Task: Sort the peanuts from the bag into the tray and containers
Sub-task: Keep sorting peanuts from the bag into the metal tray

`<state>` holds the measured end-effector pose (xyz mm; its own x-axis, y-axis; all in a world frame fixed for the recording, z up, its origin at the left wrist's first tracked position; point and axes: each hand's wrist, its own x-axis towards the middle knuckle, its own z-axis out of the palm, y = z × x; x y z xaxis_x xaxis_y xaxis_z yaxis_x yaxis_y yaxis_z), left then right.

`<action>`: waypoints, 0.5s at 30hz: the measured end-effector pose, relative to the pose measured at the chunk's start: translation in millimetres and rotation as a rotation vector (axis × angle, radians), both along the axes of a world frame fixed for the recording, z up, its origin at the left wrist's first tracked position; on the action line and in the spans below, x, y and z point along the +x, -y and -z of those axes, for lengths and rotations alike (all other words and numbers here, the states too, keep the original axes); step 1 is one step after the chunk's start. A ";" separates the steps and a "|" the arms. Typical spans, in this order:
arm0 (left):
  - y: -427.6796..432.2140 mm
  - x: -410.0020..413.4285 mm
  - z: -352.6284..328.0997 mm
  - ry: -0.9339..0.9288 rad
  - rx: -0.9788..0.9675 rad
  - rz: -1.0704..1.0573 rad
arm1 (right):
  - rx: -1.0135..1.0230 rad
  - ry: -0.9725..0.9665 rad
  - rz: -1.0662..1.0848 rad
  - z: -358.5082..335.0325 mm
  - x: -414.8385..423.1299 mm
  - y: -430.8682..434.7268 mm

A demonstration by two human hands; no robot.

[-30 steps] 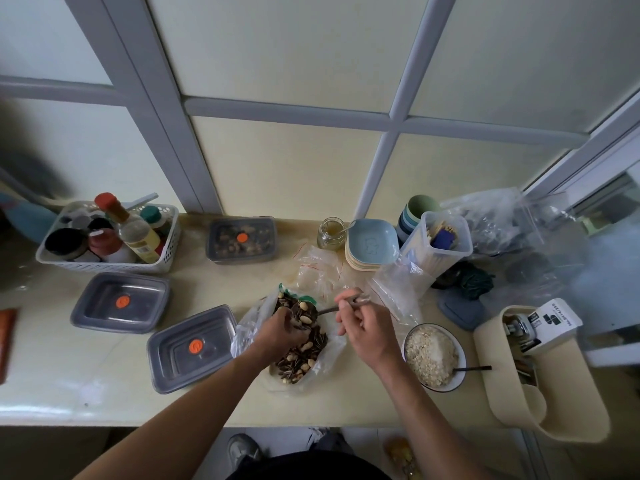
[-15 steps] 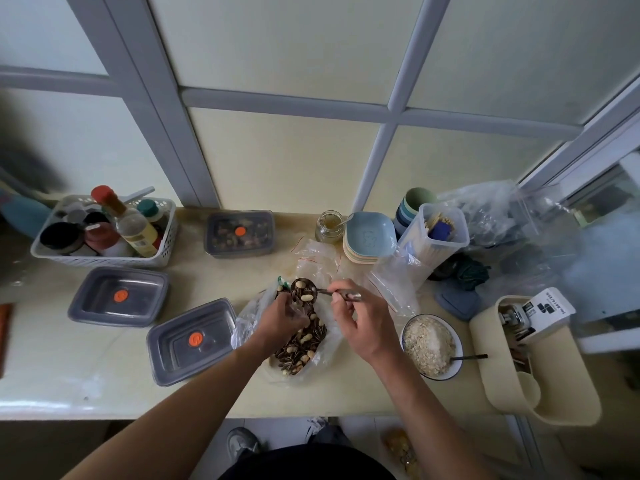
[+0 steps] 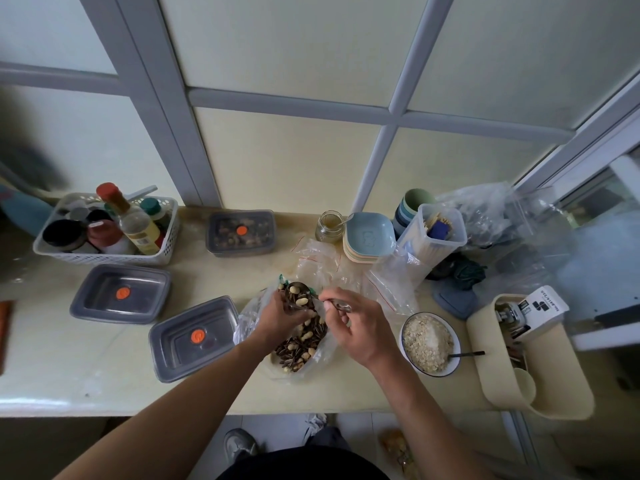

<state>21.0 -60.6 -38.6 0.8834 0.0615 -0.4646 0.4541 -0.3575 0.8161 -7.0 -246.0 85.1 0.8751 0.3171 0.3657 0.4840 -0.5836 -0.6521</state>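
R hand (image 3: pixel 360 329) pinches spoon (image 3: pixel 341 305); peanuts (image 3: pixel 294 289) + seeds on it, over bag (image 3: pixel 247 323) far end. L hand (image 3: pixel 282 313) in bag, grip unclear. Keep spoon level; peanuts only to container (image 3: pixel 194 337) left of bag.

One view, from a camera worn on the person's head. It looked forward and steeply down onto the counter (image 3: pixel 104 382) from close above, the wide lens bowing the window frame (image 3: pixel 291 105) across the top. The counter ran from the left edge to the right. Both forearms (image 3: pixel 194 403) entered at the bottom edge; the left hand (image 3: pixel 280 315) and the right hand (image 3: pixel 360 327), pinching a spoon (image 3: pixel 337 304), sat just below mid-frame. A shoe (image 3: pixel 239 445) showed beneath the counter's near edge.
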 end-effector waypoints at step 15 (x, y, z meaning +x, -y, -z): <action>-6.1 5.0 -2.4 0.087 0.024 0.017 | 0.001 0.098 0.038 5.4 -6.1 -8.1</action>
<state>26.0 -54.5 -36.2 0.9212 0.0559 -0.3850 0.3758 -0.3842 0.8433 -13.1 -237.9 79.7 0.8464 0.2838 0.4507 0.5231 -0.6022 -0.6031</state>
